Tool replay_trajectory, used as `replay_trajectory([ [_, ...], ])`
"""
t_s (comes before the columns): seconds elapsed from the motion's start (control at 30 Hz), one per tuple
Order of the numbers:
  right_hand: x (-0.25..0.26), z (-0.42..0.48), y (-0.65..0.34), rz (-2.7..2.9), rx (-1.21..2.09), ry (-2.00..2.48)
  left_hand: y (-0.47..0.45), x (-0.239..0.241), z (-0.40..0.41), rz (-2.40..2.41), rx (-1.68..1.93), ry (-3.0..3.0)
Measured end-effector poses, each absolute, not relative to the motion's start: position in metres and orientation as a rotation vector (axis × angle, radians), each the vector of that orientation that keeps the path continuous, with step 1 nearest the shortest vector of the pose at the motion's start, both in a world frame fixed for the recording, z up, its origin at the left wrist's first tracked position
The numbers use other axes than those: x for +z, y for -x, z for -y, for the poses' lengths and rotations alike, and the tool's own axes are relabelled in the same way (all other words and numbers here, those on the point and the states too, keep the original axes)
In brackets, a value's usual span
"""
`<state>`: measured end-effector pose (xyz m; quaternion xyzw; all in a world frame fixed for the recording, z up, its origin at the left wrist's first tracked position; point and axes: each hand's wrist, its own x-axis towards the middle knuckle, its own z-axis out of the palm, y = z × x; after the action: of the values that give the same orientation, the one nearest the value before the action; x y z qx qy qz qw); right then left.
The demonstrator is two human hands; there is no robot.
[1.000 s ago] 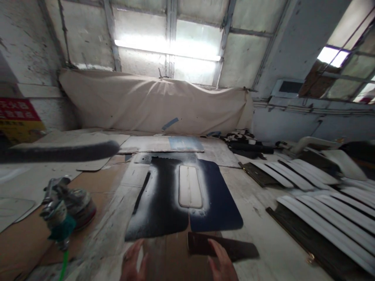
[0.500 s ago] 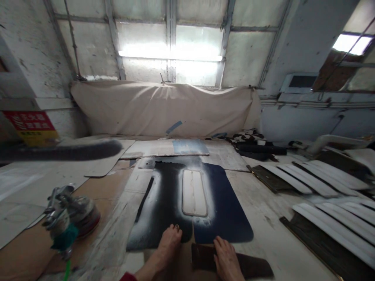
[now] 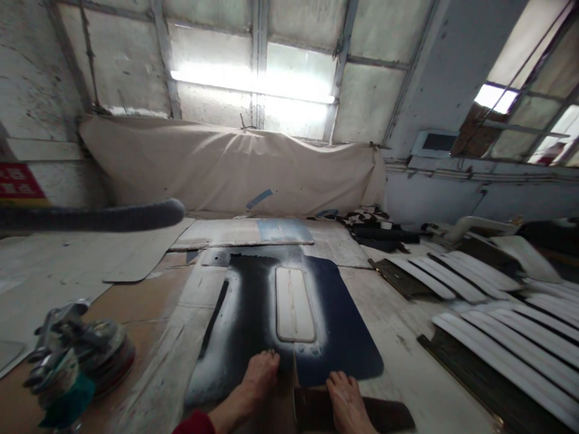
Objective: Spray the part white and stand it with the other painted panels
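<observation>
Dark brown and flat, a strip (image 3: 357, 416) lies on the floor at the near edge, and the right hand (image 3: 346, 401) rests on its left end, fingers together and laid flat, not clamped round it. The left hand (image 3: 259, 377) presses fingers-down (held close together) on the near edge of the black-sprayed sheet (image 3: 253, 325). Beyond them a pale oblong patch (image 3: 295, 304) sits unsprayed amid the black. White slats (image 3: 506, 337) lie in rows to the right, seemingly coated already; the strip looks bare. A spray gun (image 3: 63, 361) stands at left.
</observation>
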<state>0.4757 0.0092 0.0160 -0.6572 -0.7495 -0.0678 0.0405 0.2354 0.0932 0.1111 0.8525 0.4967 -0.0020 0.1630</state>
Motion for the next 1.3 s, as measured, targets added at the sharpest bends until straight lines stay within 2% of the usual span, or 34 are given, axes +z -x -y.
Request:
replay_trajectory([
  [0.23, 0.006, -0.010, -0.482, 2.328, -0.369, 1.925, -0.212, 0.153, -0.133, -1.659, 0.425, -2.218],
  [0.3, 0.018, -0.011, -0.480, 2.267, -0.286, 1.938, -0.208, 0.159, -0.139, -1.660, 0.503, -2.177],
  [0.4, 0.050, -0.020, -0.463, 2.023, 0.037, 1.976, -0.203, 0.168, -0.148, -1.651, 0.604, -2.132],
  [0.5, 0.073, -0.036, -0.421, 1.428, 0.661, 1.695, -0.200, 0.174, -0.156, -1.647, 0.670, -2.097],
  [0.57, 0.074, -0.053, -0.386, 1.003, 0.987, 1.466, -0.199, 0.177, -0.161, -1.650, 0.701, -2.075],
  [0.63, 0.067, -0.073, -0.352, 0.725, 1.146, 1.365, -0.198, 0.178, -0.164, -1.656, 0.727, -2.053],
  [0.83, 0.054, -0.133, -0.295, 0.212, 1.170, 1.071, -0.186, 0.174, -0.168, -1.639, 0.842, -1.971],
  [1.03, 0.052, -0.160, -0.294, -0.090, 1.061, 1.051, -0.147, 0.165, -0.183, -1.760, 0.991, -1.740],
  [1.3, 0.057, -0.171, -0.291, -0.204, 1.050, 1.013, -0.065, 0.116, -0.205, -2.178, 1.111, -1.094],
])
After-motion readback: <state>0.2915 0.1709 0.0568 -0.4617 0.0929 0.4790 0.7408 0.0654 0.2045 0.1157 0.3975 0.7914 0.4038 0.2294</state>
